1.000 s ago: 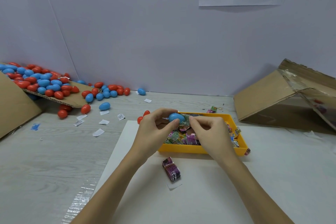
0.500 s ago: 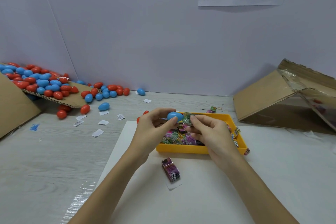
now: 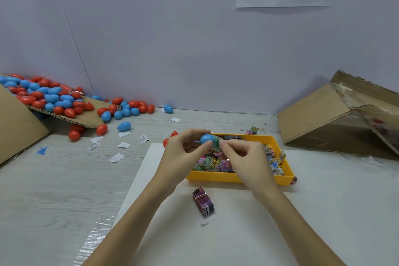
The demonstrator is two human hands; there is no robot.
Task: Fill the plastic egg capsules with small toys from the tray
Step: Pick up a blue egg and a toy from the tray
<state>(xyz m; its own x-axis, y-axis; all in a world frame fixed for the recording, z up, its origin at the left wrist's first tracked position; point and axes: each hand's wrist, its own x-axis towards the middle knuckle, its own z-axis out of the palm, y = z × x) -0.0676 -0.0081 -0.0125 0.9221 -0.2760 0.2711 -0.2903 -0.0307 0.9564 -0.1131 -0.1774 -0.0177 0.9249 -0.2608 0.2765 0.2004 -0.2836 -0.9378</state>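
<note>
My left hand (image 3: 183, 153) holds a blue egg capsule half (image 3: 206, 138) between thumb and fingers, above the left end of the yellow tray (image 3: 237, 178). My right hand (image 3: 241, 155) pinches a small green wrapped toy (image 3: 216, 141) against the capsule's open end. The tray is full of several small wrapped toys (image 3: 210, 163) in pink, green and yellow. How far the toy sits inside the capsule is hidden by my fingers.
A purple toy box (image 3: 203, 201) lies on the white sheet (image 3: 302, 211) in front of the tray. Red and blue eggs (image 3: 54, 99) are heaped on cardboard at the back left. A tipped cardboard box (image 3: 336, 114) stands at the right. Paper scraps (image 3: 117, 157) litter the table.
Both hands stayed over the tray. The right hand's fingers worked the green toy closer against the blue capsule half; the capsule barely shifted.
</note>
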